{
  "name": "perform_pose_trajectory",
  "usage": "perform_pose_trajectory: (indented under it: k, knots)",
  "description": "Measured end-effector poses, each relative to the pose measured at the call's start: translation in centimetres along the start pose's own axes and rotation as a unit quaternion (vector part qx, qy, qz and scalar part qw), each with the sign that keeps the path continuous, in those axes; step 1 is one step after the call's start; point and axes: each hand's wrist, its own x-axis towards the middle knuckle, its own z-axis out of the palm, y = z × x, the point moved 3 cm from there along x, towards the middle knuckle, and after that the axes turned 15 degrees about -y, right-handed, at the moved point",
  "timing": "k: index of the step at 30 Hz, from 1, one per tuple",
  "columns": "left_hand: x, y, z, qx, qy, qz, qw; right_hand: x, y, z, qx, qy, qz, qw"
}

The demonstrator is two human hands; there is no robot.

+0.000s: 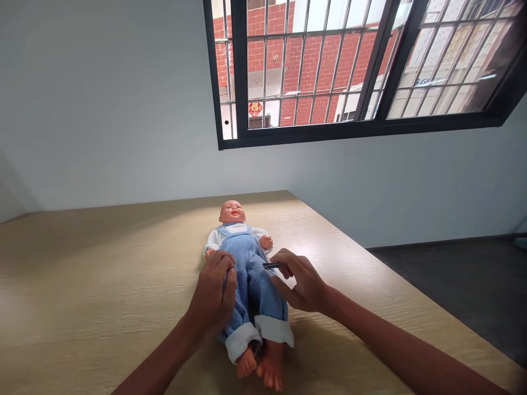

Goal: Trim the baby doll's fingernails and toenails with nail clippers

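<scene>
A baby doll (247, 274) in blue fleece dungarees and a white shirt lies on its back on the wooden table (102, 274), head away from me and bare feet toward me. My left hand (214, 293) rests on the doll's left side and pinches the blue fabric at its waist. At the doll's right hip, my right hand (298, 280) holds a small dark thin object (270, 266) between thumb and fingers; what it is cannot be told.
The table's right edge (370, 258) drops to a dark floor (453, 285). A grey wall stands behind the table, with a black-framed barred window (349, 66) above, showing a red brick building outside.
</scene>
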Motion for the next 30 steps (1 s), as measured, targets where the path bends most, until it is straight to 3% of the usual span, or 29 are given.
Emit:
perform_pose_trajectory:
  k: [5, 8, 12, 17, 21, 30]
  knots:
    - [-0.1, 1.1, -2.4, 0.015, -0.204, 0.062, 0.977, 0.0, -0.1, -0.1, 0.008, 0.009, 0.002, 1.0]
    - [-1.2, 1.8, -3.7, 0.026, -0.272, 0.079, 0.959, 0.0, -0.2, -0.2, 0.018, 0.018, 0.021, 0.999]
    - [-3.0, 1.6, -2.4, 0.068, -0.338, 0.176, 0.922, 0.2, -0.9, -0.4, 0.013, 0.041, 0.031, 0.999]
    - [-3.5, -0.7, 0.7, 0.14, -0.305, 0.225, 0.915, 0.2, -1.9, -0.7, 0.009, 0.084, 0.036, 0.996]
    - [-2.7, -1.7, 1.4, 0.191, -0.292, 0.228, 0.909, 0.0, -2.2, -0.8, 0.015, 0.105, 0.045, 0.993]
    - [-2.2, -1.8, 2.6, 0.235, -0.231, 0.172, 0.928, 0.9, -3.6, 0.0, 0.143, 0.029, -0.007, 0.989]
